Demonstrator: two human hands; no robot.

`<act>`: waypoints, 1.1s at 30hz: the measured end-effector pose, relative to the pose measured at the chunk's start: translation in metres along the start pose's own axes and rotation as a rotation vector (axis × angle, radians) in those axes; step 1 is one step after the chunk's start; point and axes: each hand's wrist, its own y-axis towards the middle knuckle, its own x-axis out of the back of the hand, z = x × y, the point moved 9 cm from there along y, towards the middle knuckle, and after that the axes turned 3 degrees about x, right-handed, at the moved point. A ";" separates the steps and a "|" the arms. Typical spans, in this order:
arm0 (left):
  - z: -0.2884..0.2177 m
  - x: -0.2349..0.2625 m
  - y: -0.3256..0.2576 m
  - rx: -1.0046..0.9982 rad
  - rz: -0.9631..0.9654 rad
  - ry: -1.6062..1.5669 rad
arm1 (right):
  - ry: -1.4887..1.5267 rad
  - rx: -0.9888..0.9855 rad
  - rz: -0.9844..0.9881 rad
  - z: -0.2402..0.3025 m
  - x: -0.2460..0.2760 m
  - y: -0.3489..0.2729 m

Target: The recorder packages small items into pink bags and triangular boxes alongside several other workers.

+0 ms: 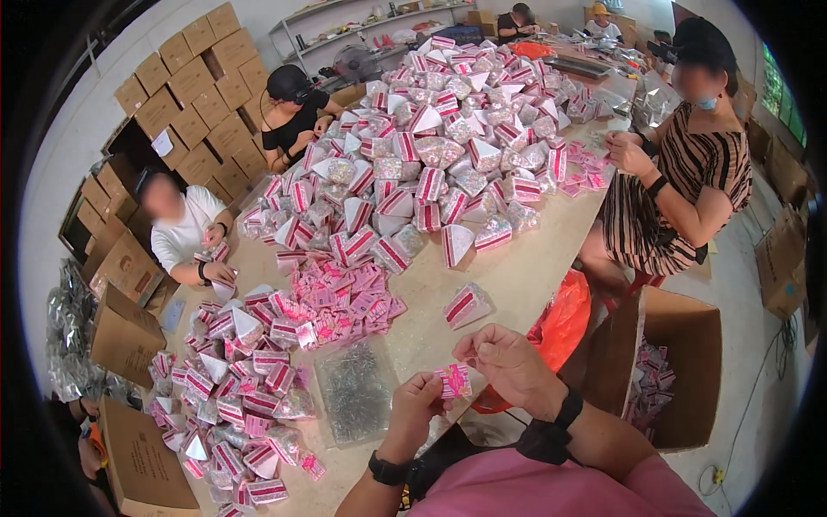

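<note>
My left hand (415,407) pinches a small pink printed card (455,381) by its left edge, near the table's front edge. Close by on the right, my right hand (510,364) has its thumb and fingertips pressed together just above the card; whatever they grip is too small to make out. A wedge-shaped clear packet with a pink and white band (466,305) lies alone beyond my hands. Left of my left hand is a shallow clear tray (320,370) of thin silvery pieces. Past the tray spreads a heap of loose pink cards (349,297).
A large pile of wedge packets (431,146) covers the table's middle, with a smaller pile (245,379) at left. An open carton (689,345) and a red plastic bag (564,314) stand at right. Several co-workers sit around the table; stacked cartons (198,95) line the wall.
</note>
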 end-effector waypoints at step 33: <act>-0.087 -0.084 -0.050 -0.675 0.459 0.944 | -0.302 -0.434 0.053 -0.038 0.000 -0.041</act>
